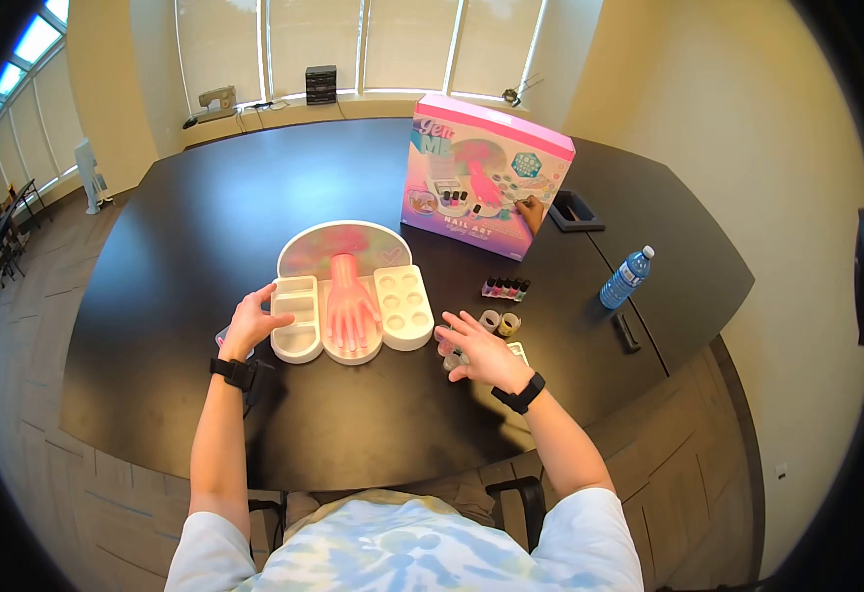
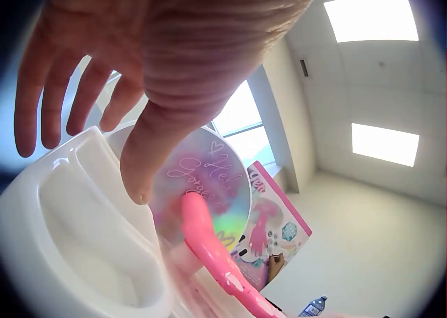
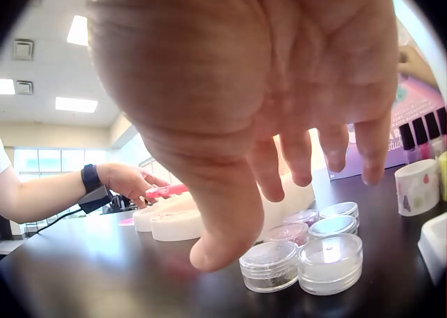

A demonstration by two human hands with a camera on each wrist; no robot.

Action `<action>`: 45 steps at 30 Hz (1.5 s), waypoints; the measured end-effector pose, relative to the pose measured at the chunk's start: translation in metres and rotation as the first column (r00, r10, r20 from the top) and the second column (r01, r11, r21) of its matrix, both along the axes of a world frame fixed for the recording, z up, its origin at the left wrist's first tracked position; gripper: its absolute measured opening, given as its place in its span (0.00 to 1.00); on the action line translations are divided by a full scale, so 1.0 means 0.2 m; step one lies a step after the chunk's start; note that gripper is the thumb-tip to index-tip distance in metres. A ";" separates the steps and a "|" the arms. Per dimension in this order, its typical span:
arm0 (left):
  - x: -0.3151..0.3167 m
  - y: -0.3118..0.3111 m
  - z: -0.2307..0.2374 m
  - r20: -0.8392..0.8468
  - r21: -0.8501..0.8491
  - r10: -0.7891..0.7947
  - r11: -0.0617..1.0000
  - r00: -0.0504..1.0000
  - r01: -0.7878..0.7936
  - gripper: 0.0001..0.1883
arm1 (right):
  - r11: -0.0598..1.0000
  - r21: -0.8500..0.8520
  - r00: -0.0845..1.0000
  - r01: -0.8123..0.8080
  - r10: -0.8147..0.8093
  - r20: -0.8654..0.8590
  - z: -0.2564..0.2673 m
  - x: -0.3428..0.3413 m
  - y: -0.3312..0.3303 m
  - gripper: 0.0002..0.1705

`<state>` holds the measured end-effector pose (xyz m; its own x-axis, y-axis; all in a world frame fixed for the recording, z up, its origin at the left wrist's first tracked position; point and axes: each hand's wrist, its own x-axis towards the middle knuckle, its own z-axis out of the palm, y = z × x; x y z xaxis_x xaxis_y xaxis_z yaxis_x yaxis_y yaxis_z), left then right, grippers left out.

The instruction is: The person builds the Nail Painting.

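A pink model hand [image 1: 349, 304] stands in the middle of a white station with a rounded, shiny back panel [image 2: 209, 168]. On its left is a three-part white tray [image 1: 296, 340]; my left hand [image 1: 252, 322] is at that tray's outer side, fingers spread and thumb over it, gripping nothing. To the right of the model hand sits a white block with several round wells [image 1: 407, 321]. My right hand [image 1: 483, 353] hovers with fingers spread above small clear round jars [image 3: 330, 263], holding nothing. Whether the left fingers touch the tray, I cannot tell.
Behind stands a pink and purple box [image 1: 486, 178]. Small polish bottles [image 1: 506, 288] stand in a row near two patterned rolls [image 1: 509, 323]. A water bottle [image 1: 626, 277] is at the right. A white item [image 1: 518, 352] lies partly behind my right hand.
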<state>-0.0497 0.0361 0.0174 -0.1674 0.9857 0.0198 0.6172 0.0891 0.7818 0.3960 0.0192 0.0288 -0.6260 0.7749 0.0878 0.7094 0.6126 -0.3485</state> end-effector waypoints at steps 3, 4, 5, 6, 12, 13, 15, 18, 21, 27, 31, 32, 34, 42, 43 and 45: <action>0.04 -0.05 0.09 0.051 -0.001 -0.043 0.999 0.998 0.043 0.44 | 0.998 -0.024 0.996 -0.066 0.065 -0.065 -0.04 0.02 0.03 0.39; 0.04 -0.06 0.09 0.087 -0.023 -0.047 0.999 0.995 0.050 0.43 | 0.998 -0.028 0.996 -0.064 0.062 -0.067 -0.05 0.02 0.03 0.39; 0.03 -0.06 0.09 0.124 -0.044 -0.051 0.997 0.991 0.057 0.43 | 0.998 -0.025 0.997 -0.063 0.061 -0.050 -0.05 0.02 0.04 0.35; 0.03 -0.06 0.09 0.123 -0.048 -0.053 0.997 0.991 0.059 0.43 | 0.998 -0.022 0.998 -0.062 0.062 -0.032 -0.06 0.03 0.04 0.31; 0.05 -0.08 0.10 0.049 -0.040 -0.034 0.999 0.998 0.036 0.40 | 1.000 0.007 0.996 -0.010 0.011 -0.090 -0.09 0.01 0.00 0.27; 0.05 -0.08 0.09 0.038 -0.053 -0.028 0.998 0.999 0.030 0.40 | 1.000 0.006 0.996 -0.010 0.011 -0.090 -0.09 0.02 0.00 0.27; 0.05 -0.08 0.09 0.026 -0.069 -0.025 0.997 0.999 0.027 0.39 | 0.999 0.033 0.996 0.006 -0.003 -0.094 -0.11 0.03 -0.01 0.27; 0.05 -0.09 0.11 0.022 -0.067 -0.021 0.998 1.000 0.023 0.38 | 0.999 0.048 0.995 0.012 -0.007 -0.100 -0.14 0.03 -0.01 0.29; 0.06 -0.09 0.11 0.031 -0.077 -0.014 0.997 0.999 0.017 0.39 | 0.999 0.044 0.996 0.015 -0.011 -0.092 -0.12 0.03 -0.02 0.29; 0.09 -0.09 0.11 0.079 -0.090 -0.012 0.996 0.997 0.019 0.39 | 0.998 0.058 0.996 0.025 -0.020 -0.086 -0.12 0.07 -0.03 0.30; 0.10 -0.06 0.06 0.118 -0.064 -0.049 0.996 0.992 0.057 0.40 | 0.997 0.072 0.995 0.017 -0.010 -0.102 -0.13 0.13 -0.01 0.30; 0.11 -0.05 0.06 0.128 -0.055 -0.065 0.996 0.990 0.072 0.40 | 0.998 0.055 0.996 0.029 -0.024 -0.082 -0.12 0.14 -0.02 0.30; 0.13 -0.05 0.06 0.119 -0.053 -0.080 0.995 0.990 0.086 0.40 | 0.998 0.041 0.997 0.041 -0.038 -0.061 -0.10 0.16 -0.02 0.29; 0.20 -0.06 0.09 0.131 -0.064 -0.110 0.991 0.985 0.119 0.41 | 0.997 0.034 0.998 0.063 -0.062 -0.026 -0.10 0.25 -0.02 0.24; 0.21 -0.06 0.09 0.127 -0.060 -0.114 0.991 0.985 0.122 0.41 | 0.998 0.034 0.998 0.061 -0.060 -0.027 -0.10 0.26 -0.02 0.24; 0.22 -0.06 0.09 0.124 -0.054 -0.115 0.991 0.986 0.122 0.41 | 0.995 0.096 0.999 0.037 -0.037 -0.003 -0.10 0.26 -0.02 0.25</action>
